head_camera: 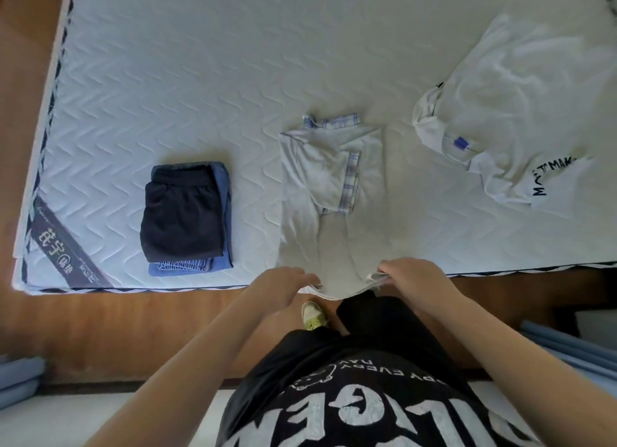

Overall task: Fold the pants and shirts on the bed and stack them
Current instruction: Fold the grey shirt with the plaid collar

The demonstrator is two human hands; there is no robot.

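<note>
Left hand (283,283) and right hand (405,274) pinching (arms outstretched).

Quilted matt cloth covers the mattress (167,79); the grey shirt (320,186) looks like soft cotton.

My mattress (167,79) is white, quilted in a wavy chevron pattern, with a dark-and-white zigzag edge and a grey corner label (63,246) bearing pale characters. On the left, dark navy shorts (180,213) lie on a blue garment (223,219) with a striped band. The shirt (330,186) in the middle is pale grey with blue-and-white plaid trim. On the far right, a white T-shirt (521,96) shows black lettering and 1 blue tag. My own top (350,406) is black with white print.
</note>
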